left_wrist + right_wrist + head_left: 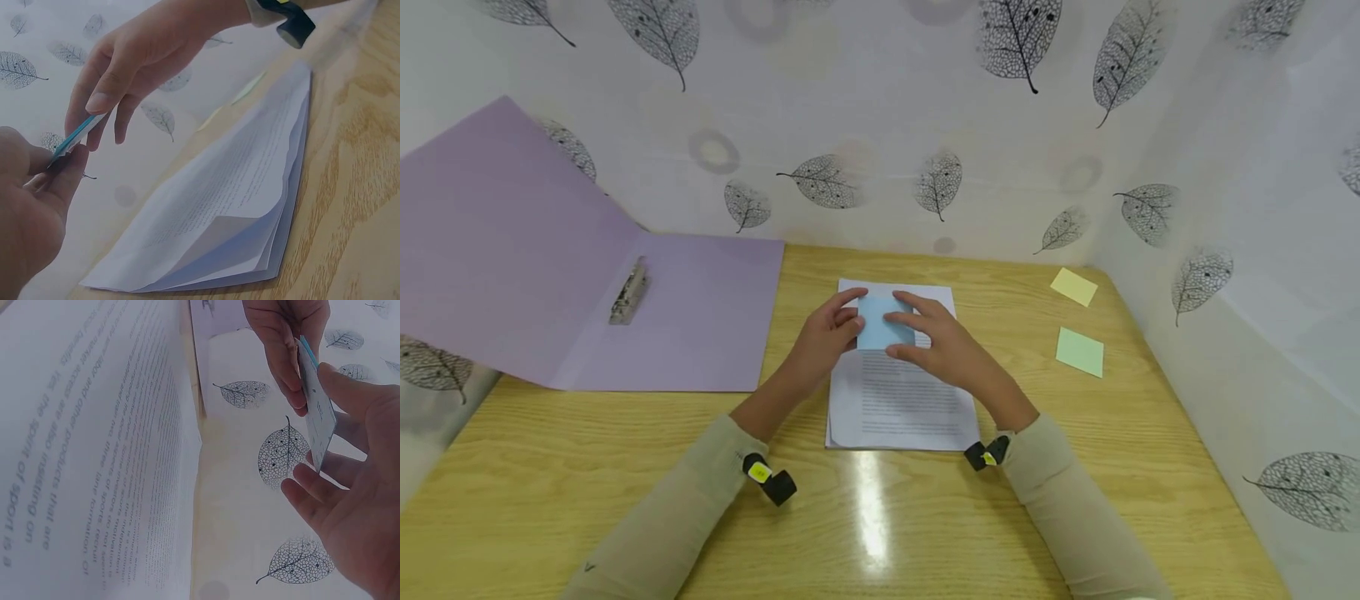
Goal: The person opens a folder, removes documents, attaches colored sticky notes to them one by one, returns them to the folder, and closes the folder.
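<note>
A pad of blue sticky notes [874,329] is held up over a stack of printed sheets [910,408]. My left hand [820,342] pinches its left side between thumb and fingers. On the other side, my right hand [951,346] has its thumb and fingers on the pad's right part. From the left wrist, the pad [78,134] appears edge-on, clear of the papers, with the right thumb on its upper face. The right wrist view shows the pad's pale back [320,415] with small printing, fingers of both hands around it.
An open purple folder [700,333] with a metal clip [628,292] lies at the left, its cover raised. A yellow sticky note [1073,287] and a green sticky note [1080,352] lie at the right. Leaf-patterned cloth [880,108] hangs behind the wooden table [820,517].
</note>
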A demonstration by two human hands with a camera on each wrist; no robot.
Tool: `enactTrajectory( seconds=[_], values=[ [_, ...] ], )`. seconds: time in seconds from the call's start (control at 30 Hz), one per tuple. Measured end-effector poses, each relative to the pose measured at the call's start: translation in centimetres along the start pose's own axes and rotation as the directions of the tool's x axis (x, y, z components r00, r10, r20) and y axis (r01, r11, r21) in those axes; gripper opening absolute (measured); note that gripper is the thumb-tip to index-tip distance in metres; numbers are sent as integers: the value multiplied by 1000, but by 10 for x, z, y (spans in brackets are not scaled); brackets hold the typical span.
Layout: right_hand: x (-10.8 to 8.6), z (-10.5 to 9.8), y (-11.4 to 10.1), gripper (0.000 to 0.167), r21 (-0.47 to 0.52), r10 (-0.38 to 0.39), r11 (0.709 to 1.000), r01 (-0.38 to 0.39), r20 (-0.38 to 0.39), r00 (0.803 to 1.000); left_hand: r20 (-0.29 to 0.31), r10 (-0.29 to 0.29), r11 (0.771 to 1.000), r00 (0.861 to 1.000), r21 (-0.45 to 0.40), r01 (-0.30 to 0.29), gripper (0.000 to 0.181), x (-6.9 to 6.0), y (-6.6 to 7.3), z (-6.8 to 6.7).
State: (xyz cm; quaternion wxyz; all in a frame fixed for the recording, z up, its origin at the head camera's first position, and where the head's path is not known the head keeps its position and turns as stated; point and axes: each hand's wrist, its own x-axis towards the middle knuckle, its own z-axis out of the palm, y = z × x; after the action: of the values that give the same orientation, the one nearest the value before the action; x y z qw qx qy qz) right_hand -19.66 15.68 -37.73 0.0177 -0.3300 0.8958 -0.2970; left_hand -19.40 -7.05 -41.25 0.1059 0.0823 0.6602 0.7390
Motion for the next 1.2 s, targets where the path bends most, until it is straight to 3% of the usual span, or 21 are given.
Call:
enactTrajectory(
  seconds=[0.17,0.37,0.63,0.83,1.0,1.2],
  values=[
    [0,0,2,53,39,13,999,-14,14,1000,-2,-29,1000,1000,4,29,42,-1,2,0],
    [0,-2,9,50,132,3,991,-5,13,1000,-35,-18,996,999,-91,15,32,-2,3,1],
    [-1,-5,10,41,369,92,927,-67,-48,995,-24,-16,987,1000,-163,12,37,0,1,2],
    [1,-5,6,33,421,215,897,-134,-150,965,18,-28,992,999,-126,30,48,-1,1,3],
    [1,-3,3,29,376,213,915,-143,-151,965,58,-40,998,998,-36,42,54,-4,5,4],
    [1,-1,0,31,250,110,966,-72,-140,984,91,-30,999,995,-9,31,52,-4,5,5]
  ],
)
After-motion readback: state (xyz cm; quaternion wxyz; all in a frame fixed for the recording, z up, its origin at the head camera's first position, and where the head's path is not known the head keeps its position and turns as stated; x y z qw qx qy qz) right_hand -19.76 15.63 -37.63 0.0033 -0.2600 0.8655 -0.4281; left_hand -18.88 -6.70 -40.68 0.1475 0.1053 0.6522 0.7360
